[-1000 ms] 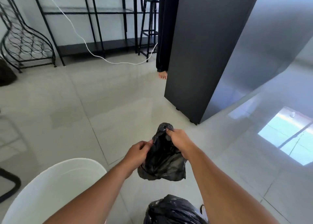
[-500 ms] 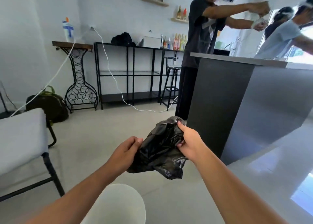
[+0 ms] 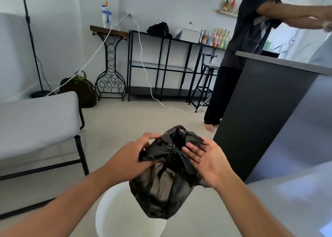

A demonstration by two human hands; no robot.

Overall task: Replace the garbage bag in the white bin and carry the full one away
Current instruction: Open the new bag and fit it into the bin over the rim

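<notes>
A crumpled, empty black garbage bag [image 3: 161, 192] hangs in front of me, above the open mouth of the white bin [image 3: 115, 218], which stands on the floor at the bottom of the view. My left hand [image 3: 133, 157] pinches the bag's upper left edge. To the bag's right, my right hand [image 3: 206, 161] lies flat against it, palm turned inward and fingers spread, gripping nothing. The full garbage bag is out of view.
A grey cushioned chair [image 3: 36, 118] on a black frame stands close on the left. A dark counter [image 3: 260, 111] rises on the right, with a barefoot person [image 3: 233, 57] beside it. Black shelving [image 3: 161, 66], a white cable [image 3: 161, 104] and a green bag [image 3: 80, 89] line the far wall.
My view has risen from the floor to the room. The bag has unfolded and hangs longer; my right hand let go of its top and opened flat against it.
</notes>
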